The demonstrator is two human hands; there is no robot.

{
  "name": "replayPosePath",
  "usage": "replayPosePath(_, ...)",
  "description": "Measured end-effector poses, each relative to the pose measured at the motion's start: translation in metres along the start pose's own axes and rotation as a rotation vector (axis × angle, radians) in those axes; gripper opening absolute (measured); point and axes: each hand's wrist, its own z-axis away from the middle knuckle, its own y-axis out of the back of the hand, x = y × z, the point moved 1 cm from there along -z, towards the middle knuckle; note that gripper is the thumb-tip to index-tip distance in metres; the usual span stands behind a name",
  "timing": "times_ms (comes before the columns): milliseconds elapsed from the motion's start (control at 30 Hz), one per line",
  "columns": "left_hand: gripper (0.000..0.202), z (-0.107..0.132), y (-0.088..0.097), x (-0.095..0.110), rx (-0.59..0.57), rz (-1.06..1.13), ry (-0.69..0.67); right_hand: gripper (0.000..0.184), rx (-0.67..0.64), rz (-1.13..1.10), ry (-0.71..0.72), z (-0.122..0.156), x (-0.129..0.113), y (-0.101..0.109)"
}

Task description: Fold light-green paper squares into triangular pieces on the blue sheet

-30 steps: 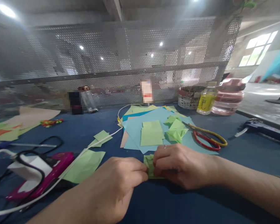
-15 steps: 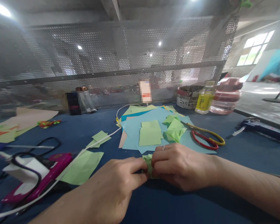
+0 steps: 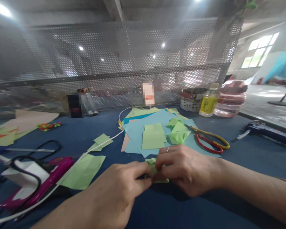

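A small folded piece of light green paper lies on the dark blue table in front of me. My left hand pinches its left edge between thumb and fingers. From the other side, my right hand, with a ring on one finger, has curled fingers pressed on the paper and covers much of it. Just beyond are a stack of green paper squares and several folded green paper pieces, all on light blue sheets. Scissors with red and yellow handles rest to the right of these.
At left, a magenta power strip holds a white plug, and a white cable runs across loose green paper. A yellow-labelled bottle, a pink jug and a basket stand at the back right. A glue gun lies at far right.
My right hand's fingers have lifted slightly and shifted a little right, baring more of the folded green paper. My left hand keeps its pinch in nearly the same spot.
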Motion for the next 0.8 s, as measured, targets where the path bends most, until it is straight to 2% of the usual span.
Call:
replayPosePath(167, 0.047, -0.002, 0.0011, 0.0003, -0.005, -0.005, 0.005, 0.035, 0.003, -0.002, 0.025, 0.001, 0.0017, -0.0017)
replayPosePath(500, 0.038, 0.001, -0.0002, 0.0002, 0.002, -0.02, -0.008, 0.024, -0.048, 0.082, 0.003, -0.0003, -0.0044, 0.0001)
replayPosePath(800, 0.035, 0.0005, -0.0014, -0.0005, 0.023, -0.022, -0.009, 0.029, -0.018, 0.042, 0.01, -0.0007, -0.0059, -0.0036)
